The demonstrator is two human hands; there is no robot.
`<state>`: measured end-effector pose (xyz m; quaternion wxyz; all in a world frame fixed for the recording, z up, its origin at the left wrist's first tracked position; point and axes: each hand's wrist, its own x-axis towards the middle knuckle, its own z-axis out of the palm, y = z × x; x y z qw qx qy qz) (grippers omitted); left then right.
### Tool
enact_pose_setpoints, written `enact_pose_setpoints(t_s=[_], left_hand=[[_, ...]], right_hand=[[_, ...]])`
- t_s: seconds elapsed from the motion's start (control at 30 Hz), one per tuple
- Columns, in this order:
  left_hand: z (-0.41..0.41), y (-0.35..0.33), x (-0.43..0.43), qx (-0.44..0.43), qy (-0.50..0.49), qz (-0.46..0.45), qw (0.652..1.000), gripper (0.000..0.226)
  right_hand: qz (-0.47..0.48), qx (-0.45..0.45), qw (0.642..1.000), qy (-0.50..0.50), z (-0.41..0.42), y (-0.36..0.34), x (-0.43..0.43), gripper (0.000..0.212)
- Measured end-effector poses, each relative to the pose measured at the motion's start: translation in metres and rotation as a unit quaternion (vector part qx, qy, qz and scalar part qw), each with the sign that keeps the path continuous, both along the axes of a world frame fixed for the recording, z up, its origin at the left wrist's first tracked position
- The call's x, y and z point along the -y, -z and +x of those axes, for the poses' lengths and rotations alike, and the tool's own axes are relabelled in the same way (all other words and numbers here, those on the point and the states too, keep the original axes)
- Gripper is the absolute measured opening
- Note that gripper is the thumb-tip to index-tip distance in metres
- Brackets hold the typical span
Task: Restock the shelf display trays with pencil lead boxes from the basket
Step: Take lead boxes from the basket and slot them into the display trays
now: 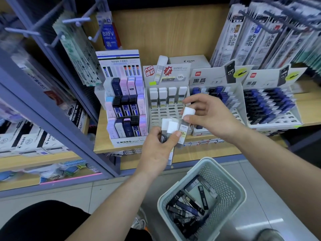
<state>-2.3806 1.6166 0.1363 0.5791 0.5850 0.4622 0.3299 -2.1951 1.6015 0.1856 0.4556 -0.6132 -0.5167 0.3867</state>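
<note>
Grey floor tiles carry a pale mesh basket, nearest of all and below the slotted display tray, with dark pencil lead boxes lying loose inside. Just in front of that tray, the left hand grips a bunch of white-capped lead boxes, fingers curled round them. Over the tray's right edge, the right hand pinches one white-capped box by its cap. Upright boxes fill the tray's rear rows on the wooden shelf.
</note>
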Motion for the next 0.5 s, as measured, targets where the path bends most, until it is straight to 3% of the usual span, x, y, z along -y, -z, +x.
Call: enact_pose_setpoints(t_s=[0.17,0.3,0.5], left_hand=[[-0.007,0.007,-0.003,-0.034,-0.005,0.002,0.999,0.026],[-0.013,0.010,-0.004,-0.055,-0.004,-0.002,0.998,0.026],[-0.018,0.013,-0.008,-0.044,-0.011,-0.022,0.999,0.028]], right_hand=[[0.041,-0.012,0.993,0.108,0.008,-0.005,-0.015,0.024],[0.067,0.143,0.978,0.139,0.014,-0.009,-0.043,0.027],[0.073,0.250,0.961,0.097,0.011,0.009,-0.079,0.012]])
